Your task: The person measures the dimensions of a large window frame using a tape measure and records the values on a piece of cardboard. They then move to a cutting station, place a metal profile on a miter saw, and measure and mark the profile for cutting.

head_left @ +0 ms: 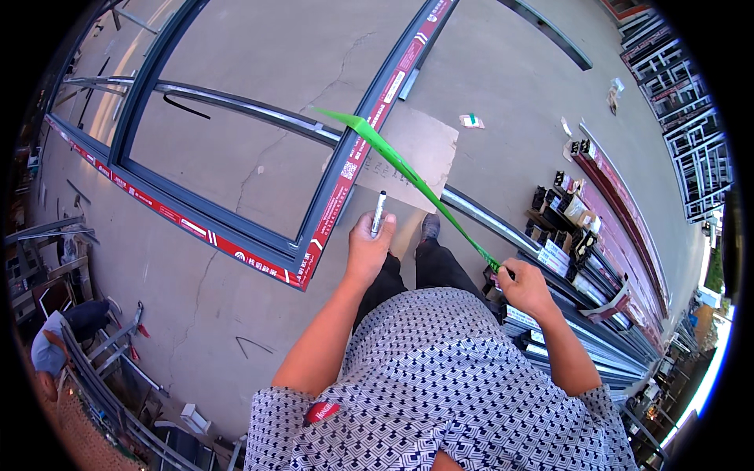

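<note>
My left hand (367,251) is closed around a white marker pen (378,212) with a dark tip end pointing up. To the right, my right hand (525,289) grips the near end of a long bright green strip (410,173); a small dark part shows at its fingers. The strip looks like tape and narrows toward this hand. Its far part crosses a grey metal window frame (334,196) covered in red printed film, bends there, and its tip hangs over the frame's opening. A sheet of cardboard (428,145) with handwriting lies partly under strip and frame.
The frame lies across a metal support bar (479,212). Stacked metal profiles (581,228) fill the right side, with long red-wrapped lengths (620,220) beyond. Metal racks (683,133) stand far right. At lower left another person (59,341) bends near metal parts.
</note>
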A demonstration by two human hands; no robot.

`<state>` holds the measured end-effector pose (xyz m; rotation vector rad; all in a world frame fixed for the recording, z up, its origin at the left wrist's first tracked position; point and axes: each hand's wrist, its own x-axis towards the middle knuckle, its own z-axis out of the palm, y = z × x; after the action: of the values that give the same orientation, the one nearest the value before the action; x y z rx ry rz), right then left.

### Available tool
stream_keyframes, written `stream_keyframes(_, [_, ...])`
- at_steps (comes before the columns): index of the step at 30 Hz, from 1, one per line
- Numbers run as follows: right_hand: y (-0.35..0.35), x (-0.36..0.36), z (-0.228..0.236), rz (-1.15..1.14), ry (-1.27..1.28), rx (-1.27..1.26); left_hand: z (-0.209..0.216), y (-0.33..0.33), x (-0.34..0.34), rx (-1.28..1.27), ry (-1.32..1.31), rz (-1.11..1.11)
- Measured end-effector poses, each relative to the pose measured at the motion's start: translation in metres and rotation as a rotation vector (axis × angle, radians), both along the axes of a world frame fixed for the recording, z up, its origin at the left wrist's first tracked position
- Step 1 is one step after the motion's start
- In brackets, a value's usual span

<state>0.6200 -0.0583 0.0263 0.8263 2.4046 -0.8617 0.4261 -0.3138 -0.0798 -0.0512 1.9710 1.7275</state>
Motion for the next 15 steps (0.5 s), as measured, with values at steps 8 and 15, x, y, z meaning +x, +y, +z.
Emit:
stream_keyframes(8, [0.011, 0.045, -0.002, -0.078, 0.111, 0.063, -0.005, 0.047, -0.014, 0.287, -0.435, 0.194])
stream_keyframes(15, [0.041, 0.073, -0.011, -0.084, 0.240, 0.002, -0.013, 0.075, -0.011, 0.425, -0.438, 0.320])
